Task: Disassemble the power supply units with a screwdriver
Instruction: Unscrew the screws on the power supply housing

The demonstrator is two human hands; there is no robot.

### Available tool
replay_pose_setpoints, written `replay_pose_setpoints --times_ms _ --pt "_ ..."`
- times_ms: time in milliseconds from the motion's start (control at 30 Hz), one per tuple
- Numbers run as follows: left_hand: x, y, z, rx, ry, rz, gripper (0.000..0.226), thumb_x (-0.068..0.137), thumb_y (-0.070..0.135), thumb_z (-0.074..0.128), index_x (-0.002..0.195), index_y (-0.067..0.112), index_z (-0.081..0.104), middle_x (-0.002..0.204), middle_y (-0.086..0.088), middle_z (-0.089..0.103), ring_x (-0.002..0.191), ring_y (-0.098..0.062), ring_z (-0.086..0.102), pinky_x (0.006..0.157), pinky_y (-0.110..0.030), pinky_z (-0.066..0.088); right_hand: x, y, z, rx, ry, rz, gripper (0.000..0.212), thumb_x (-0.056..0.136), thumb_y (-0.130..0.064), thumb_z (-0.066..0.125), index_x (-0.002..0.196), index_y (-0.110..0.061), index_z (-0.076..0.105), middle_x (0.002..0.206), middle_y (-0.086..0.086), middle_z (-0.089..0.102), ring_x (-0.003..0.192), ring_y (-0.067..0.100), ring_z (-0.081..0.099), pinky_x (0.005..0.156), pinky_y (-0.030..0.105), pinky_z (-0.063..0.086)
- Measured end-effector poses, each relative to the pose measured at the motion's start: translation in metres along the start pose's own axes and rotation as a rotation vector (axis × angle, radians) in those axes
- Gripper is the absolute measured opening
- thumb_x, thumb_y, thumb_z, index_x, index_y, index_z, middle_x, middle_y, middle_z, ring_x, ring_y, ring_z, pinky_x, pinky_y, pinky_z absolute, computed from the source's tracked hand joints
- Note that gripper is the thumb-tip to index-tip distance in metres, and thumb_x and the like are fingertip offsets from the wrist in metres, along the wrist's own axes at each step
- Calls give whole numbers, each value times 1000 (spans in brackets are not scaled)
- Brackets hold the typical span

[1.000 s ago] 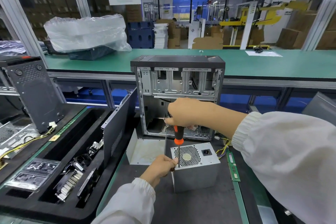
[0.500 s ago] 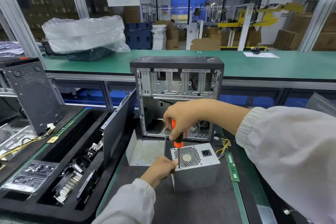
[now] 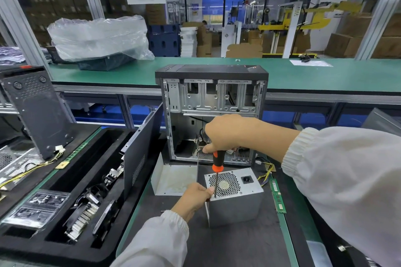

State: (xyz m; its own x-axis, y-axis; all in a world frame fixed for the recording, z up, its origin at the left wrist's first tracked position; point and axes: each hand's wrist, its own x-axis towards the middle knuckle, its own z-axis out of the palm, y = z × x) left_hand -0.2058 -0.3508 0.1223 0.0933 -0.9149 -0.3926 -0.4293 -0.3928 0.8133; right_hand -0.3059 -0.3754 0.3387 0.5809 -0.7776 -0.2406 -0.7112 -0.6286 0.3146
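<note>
A grey power supply unit [image 3: 235, 199] stands on the dark mat of the desk [image 3: 238, 245], its perforated fan grille and black power socket facing up. It sits just in front of an open computer case [image 3: 211, 112], which stands upright with its side panel off and its bare metal bays showing.

The right hand [image 3: 225, 134] reaches in above the power supply unit, its fingers curled round the top of a screwdriver [image 3: 217, 163] with a black and orange handle. The screwdriver stands nearly upright, its thin shaft running down to the near left edge of the power supply unit's top face; the tip's exact seat is too small to tell. The left hand [image 3: 193, 198] grips the near left top corner of the power supply unit, the thumb lying beside the shaft.

Left of the power supply unit, a bent sheet-metal cover [image 3: 173, 180] lies on the mat. Right of it, a green memory module [image 3: 277, 196] lies along the mat's edge, and yellow wires [image 3: 268, 171] trail behind. Further left of the power supply unit, a black foam tray [image 3: 71, 191] holds heatsinks and other parts.
</note>
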Motion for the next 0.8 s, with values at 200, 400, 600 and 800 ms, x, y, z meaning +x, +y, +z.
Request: replay_pose_setpoints --times_ms 200,400,600,800 --pt "3 1 3 -41 23 -28 38 98 23 58 63 14 48 62 1 38 55 -9 35 49 -21 28 -2 4 -7 135 -134 -97 20 92 -23 61 103 -7 57 76 3 56 62 22 64 48 23 46" --pt "3 -2 3 -117 8 -48 34 96 22 60 64 14 52 77 -7 49 67 -14 42 64 -27 34 0 0 -16 212 -267 -90 27 83 -2 68 103 -9 51 82 6 53 66 26 62 44 22 45" --pt "3 0 3 -98 -6 -62 34 97 22 58 66 11 55 73 -5 48 65 -13 41 62 -27 33 0 -5 -13 20 -286 57 51 94 -55 45 78 -7 49 61 6 61 65 23 64 65 30 53" --pt "3 1 5 -111 6 -59 40 98 28 57 63 14 46 82 -10 44 70 -17 37 68 -28 31 1 -6 -12 -91 -230 8 36 98 -33 48 72 -9 49 59 2 53 50 15 52 53 25 43"
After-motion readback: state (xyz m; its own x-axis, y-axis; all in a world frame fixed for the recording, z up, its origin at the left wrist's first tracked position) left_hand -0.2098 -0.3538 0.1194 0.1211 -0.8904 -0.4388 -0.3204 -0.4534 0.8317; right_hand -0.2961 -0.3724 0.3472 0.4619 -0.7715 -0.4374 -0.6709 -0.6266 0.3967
